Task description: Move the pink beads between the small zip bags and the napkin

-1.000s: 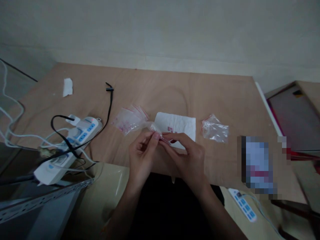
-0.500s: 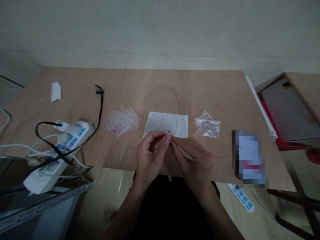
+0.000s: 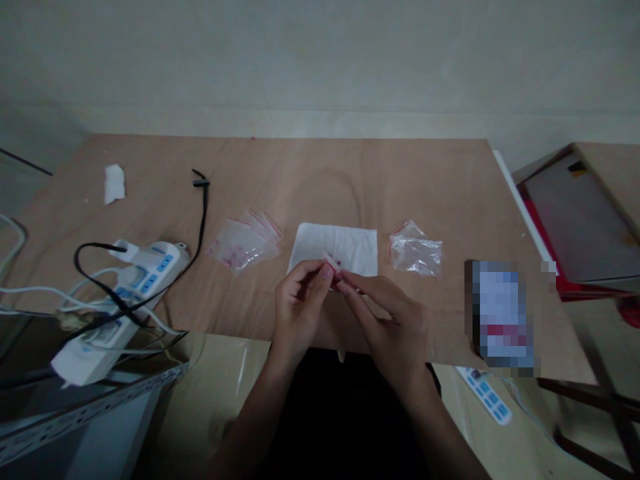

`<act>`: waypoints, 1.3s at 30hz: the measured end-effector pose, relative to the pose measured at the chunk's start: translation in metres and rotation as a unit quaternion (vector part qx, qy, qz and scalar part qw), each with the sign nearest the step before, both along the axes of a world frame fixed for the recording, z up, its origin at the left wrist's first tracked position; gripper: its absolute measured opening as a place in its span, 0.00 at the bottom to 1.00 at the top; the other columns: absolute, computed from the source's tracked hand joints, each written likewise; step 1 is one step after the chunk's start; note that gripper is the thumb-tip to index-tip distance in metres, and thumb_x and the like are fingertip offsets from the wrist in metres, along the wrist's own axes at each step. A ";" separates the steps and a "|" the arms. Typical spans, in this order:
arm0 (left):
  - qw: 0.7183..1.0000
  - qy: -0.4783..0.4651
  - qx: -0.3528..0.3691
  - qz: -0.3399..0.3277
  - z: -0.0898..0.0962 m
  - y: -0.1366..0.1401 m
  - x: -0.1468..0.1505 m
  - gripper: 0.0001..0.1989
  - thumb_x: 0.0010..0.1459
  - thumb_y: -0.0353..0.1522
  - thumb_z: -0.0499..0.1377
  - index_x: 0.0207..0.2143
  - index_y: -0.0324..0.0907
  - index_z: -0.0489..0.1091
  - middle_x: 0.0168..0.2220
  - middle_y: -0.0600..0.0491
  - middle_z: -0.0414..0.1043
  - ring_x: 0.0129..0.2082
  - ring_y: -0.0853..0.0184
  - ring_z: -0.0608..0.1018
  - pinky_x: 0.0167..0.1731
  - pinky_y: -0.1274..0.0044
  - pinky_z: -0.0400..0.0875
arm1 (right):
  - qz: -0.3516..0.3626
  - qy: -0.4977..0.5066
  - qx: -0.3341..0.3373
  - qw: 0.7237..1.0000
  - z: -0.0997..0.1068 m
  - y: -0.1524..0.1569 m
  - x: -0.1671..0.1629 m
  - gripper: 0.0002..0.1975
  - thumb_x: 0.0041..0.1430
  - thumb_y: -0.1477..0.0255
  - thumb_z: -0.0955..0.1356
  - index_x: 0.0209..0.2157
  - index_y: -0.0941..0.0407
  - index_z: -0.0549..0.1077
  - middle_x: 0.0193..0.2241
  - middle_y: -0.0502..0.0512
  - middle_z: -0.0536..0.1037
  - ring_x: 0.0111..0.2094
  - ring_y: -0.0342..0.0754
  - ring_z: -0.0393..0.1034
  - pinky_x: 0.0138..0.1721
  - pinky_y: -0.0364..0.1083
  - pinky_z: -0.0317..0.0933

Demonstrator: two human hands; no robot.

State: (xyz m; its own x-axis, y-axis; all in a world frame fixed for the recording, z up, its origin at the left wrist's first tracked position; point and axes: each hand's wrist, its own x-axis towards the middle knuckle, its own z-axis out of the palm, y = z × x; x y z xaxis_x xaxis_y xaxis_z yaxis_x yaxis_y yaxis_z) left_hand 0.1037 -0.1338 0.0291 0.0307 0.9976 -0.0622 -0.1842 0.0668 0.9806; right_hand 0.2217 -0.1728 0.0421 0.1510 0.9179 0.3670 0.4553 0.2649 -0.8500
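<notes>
My left hand (image 3: 301, 303) and my right hand (image 3: 390, 313) meet over the front edge of a white tissue (image 3: 337, 241). Between their fingertips is a small zip-lock bag (image 3: 331, 263) with a red strip, mostly covered by the fingers. Thumb and forefinger pinch it on each side. Small dark specks show on the tissue just beyond the fingers. To the left lie several clear zip-lock bags (image 3: 245, 245), fanned out, with small pinkish-red bits in them. More clear bags (image 3: 416, 252) with red strips rest to the right, and nothing shows inside them.
A white power strip (image 3: 157, 267) with plugs and tangled cables covers the table's left front; a black cable (image 3: 203, 220) runs toward the back. A crumpled paper scrap (image 3: 115, 184) lies far left. A blurred-out phone-like object (image 3: 503, 313) is at right. Another power strip (image 3: 484, 395) lies below.
My fingertips have shifted slightly, and more of the bag with its red strip now shows between them. The bag piles and the tissue stay in place.
</notes>
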 end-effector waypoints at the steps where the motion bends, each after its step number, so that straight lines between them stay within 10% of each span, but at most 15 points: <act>1: 1.000 0.009 0.007 -0.010 0.000 0.000 -0.001 0.06 0.57 0.35 0.61 0.30 0.43 0.73 0.29 0.54 0.77 0.31 0.70 0.78 0.33 0.80 0.72 | -0.007 0.018 -0.021 1.000 0.000 0.000 -0.001 0.13 0.58 0.76 0.70 0.44 0.50 0.79 0.38 0.52 0.83 0.37 0.48 0.78 0.40 0.49 0.73; 12: 0.916 0.347 0.174 -0.106 0.031 -0.007 -0.021 0.05 0.61 0.28 0.53 0.31 0.42 0.65 0.28 0.56 0.68 0.28 0.71 0.70 0.30 0.78 0.64 | -0.039 -0.110 -0.029 0.993 0.013 0.001 0.005 0.06 0.58 0.74 0.69 0.31 0.57 0.80 0.21 0.49 0.80 0.19 0.41 0.72 0.22 0.39 0.67; 21: 0.919 0.331 0.075 -0.201 0.033 -0.011 -0.015 0.13 0.67 0.38 0.47 0.30 0.42 0.62 0.27 0.58 0.65 0.26 0.71 0.69 0.28 0.77 0.61 | -0.039 -0.131 -0.014 0.991 0.017 -0.005 0.004 0.08 0.61 0.74 0.67 0.32 0.57 0.79 0.24 0.49 0.82 0.22 0.42 0.76 0.23 0.37 0.69; 28: 0.827 0.516 0.077 -0.210 0.050 -0.012 -0.022 0.08 0.61 0.31 0.49 0.27 0.43 0.58 0.26 0.56 0.65 0.25 0.68 0.68 0.27 0.74 0.55 | -0.116 -0.191 -0.041 0.974 0.018 -0.008 0.013 0.03 0.55 0.74 0.70 0.27 0.57 0.76 0.22 0.50 0.78 0.22 0.44 0.73 0.24 0.42 0.69; 34: 0.846 0.465 0.081 -0.247 0.057 -0.008 -0.022 0.11 0.62 0.31 0.45 0.26 0.43 0.57 0.25 0.57 0.63 0.25 0.68 0.67 0.27 0.74 0.55 | 0.154 0.004 -0.057 0.986 0.006 0.000 0.032 0.30 0.56 0.68 0.71 0.60 0.50 0.63 0.59 0.57 0.68 0.60 0.53 0.62 0.60 0.56 0.60; 39: 0.869 0.428 0.075 -0.237 0.054 -0.005 -0.023 0.11 0.62 0.31 0.45 0.25 0.43 0.58 0.24 0.57 0.62 0.24 0.69 0.66 0.26 0.75 0.54 | 0.240 0.094 -0.074 0.963 -0.010 0.011 0.038 0.42 0.41 0.65 0.79 0.59 0.46 0.65 0.56 0.55 0.72 0.59 0.55 0.65 0.61 0.56 0.58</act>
State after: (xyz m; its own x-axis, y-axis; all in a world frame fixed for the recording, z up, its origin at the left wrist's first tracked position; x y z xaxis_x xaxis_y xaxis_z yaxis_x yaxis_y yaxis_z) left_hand 0.0809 -0.1388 0.0830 0.4462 0.8847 -0.1348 0.6299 -0.2034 0.7496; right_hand 0.2596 -0.1619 0.0320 -0.2535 0.9385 0.2343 0.1454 0.2764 -0.9500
